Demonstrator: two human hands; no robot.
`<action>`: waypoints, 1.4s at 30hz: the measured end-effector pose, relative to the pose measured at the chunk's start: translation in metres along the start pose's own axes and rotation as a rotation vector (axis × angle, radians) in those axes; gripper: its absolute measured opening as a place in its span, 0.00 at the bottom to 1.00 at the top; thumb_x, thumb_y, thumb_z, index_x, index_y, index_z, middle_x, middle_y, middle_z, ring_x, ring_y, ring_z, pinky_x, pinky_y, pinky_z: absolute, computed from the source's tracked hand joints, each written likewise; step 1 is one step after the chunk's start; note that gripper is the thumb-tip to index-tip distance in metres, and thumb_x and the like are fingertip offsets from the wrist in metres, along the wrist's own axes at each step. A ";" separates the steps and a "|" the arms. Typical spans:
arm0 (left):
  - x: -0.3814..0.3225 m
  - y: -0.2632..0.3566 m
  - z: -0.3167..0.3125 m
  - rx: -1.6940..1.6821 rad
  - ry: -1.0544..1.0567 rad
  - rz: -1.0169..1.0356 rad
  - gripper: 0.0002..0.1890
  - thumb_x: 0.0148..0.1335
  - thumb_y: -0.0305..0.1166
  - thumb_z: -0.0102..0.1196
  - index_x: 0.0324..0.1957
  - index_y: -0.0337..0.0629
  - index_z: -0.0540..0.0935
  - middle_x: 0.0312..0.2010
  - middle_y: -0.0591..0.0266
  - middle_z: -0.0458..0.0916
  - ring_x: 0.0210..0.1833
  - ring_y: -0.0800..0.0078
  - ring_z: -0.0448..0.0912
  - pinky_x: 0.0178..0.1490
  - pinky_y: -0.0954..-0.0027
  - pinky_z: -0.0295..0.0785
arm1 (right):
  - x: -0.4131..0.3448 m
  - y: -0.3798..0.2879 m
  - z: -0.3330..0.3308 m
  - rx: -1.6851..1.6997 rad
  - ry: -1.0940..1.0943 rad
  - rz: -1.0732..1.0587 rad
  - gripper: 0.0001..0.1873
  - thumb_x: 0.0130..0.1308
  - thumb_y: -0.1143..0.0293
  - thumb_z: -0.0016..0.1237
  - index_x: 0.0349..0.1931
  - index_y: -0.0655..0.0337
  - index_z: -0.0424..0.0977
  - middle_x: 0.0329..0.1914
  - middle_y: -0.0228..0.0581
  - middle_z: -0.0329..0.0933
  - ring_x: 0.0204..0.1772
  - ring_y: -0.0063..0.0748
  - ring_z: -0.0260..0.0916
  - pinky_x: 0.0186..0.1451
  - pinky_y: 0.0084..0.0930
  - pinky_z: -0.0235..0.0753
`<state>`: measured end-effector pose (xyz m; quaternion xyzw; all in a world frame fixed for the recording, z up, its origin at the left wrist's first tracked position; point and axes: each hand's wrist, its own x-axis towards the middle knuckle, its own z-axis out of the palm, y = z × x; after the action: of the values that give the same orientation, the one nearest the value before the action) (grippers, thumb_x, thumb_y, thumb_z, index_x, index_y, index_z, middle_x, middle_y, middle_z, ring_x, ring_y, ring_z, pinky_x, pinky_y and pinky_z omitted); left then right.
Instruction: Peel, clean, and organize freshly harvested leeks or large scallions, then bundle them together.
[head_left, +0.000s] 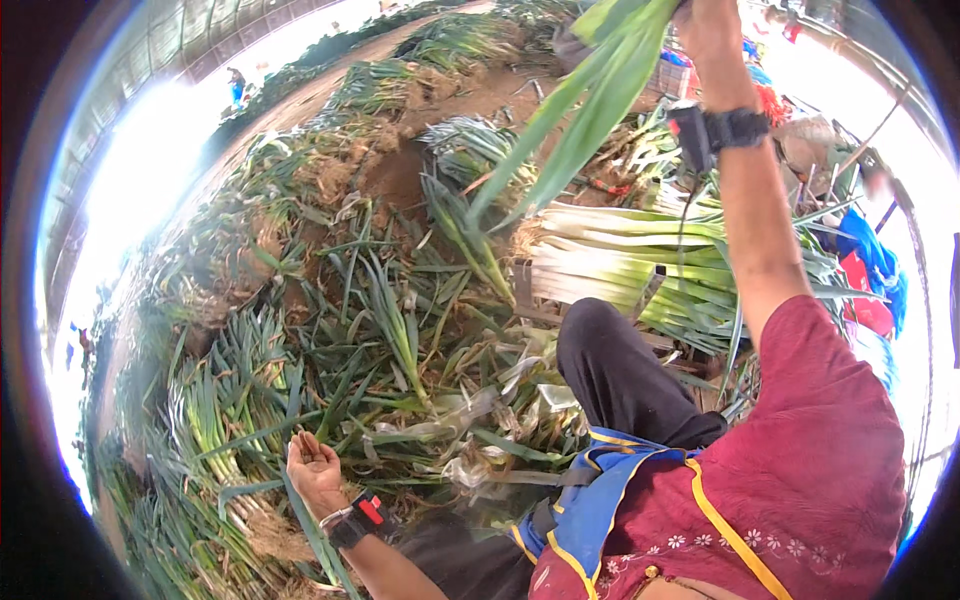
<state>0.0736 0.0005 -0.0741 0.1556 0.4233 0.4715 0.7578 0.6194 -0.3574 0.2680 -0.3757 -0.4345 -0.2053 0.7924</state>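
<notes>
My right hand (711, 34) is raised at the top of the head view, shut on a leek (600, 105). Its broad green leaves hang down to the left, while the frame's edge cuts off the rest. Below that arm, trimmed leeks (615, 247) lie side by side in a metal rack (523, 279), white ends and roots to the left. At lower left, my left hand (315, 469) is palm up with loosely curled fingers, and nothing shows in it. Beside it lies a bunch of untrimmed leeks (217, 427) with dry roots; a long leaf passes behind the wrist.
Stripped leaves and clear plastic scraps (450, 420) litter the ground before my knee (615, 352). More leek heaps (450, 41) stretch away along bare soil (394, 176). A crate (670, 77) stands at the back, with blue cloth (870, 244) at right. Distant people (237, 86) are at upper left.
</notes>
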 end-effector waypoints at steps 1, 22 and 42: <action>0.000 -0.006 0.004 0.012 -0.011 -0.011 0.07 0.63 0.36 0.51 0.42 0.51 0.77 0.38 0.75 0.82 0.39 0.79 0.80 0.38 0.72 0.68 | 0.018 -0.027 -0.004 -0.147 -0.016 -0.062 0.06 0.65 0.73 0.35 0.40 0.59 0.65 0.25 0.35 0.69 0.28 0.29 0.69 0.30 0.28 0.73; -0.002 -0.020 0.004 0.193 0.027 -0.030 0.07 0.62 0.36 0.53 0.41 0.50 0.78 0.34 0.76 0.80 0.34 0.82 0.77 0.34 0.75 0.67 | -0.167 0.077 -0.216 -2.007 -1.119 0.016 0.27 0.59 0.72 0.39 0.58 0.30 0.67 0.29 0.43 0.73 0.32 0.43 0.74 0.32 0.41 0.73; -0.009 -0.027 0.014 0.217 -0.011 -0.067 0.08 0.62 0.36 0.53 0.43 0.51 0.80 0.34 0.76 0.80 0.35 0.82 0.77 0.37 0.73 0.67 | -0.296 0.044 -0.244 -1.705 -0.819 0.473 0.21 0.57 0.66 0.51 0.52 0.31 0.74 0.39 0.33 0.68 0.50 0.38 0.62 0.57 0.40 0.56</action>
<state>0.0989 -0.0190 -0.0784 0.2250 0.4726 0.3964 0.7542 0.6193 -0.5189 -0.0823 -0.9429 -0.2954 -0.1401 0.0630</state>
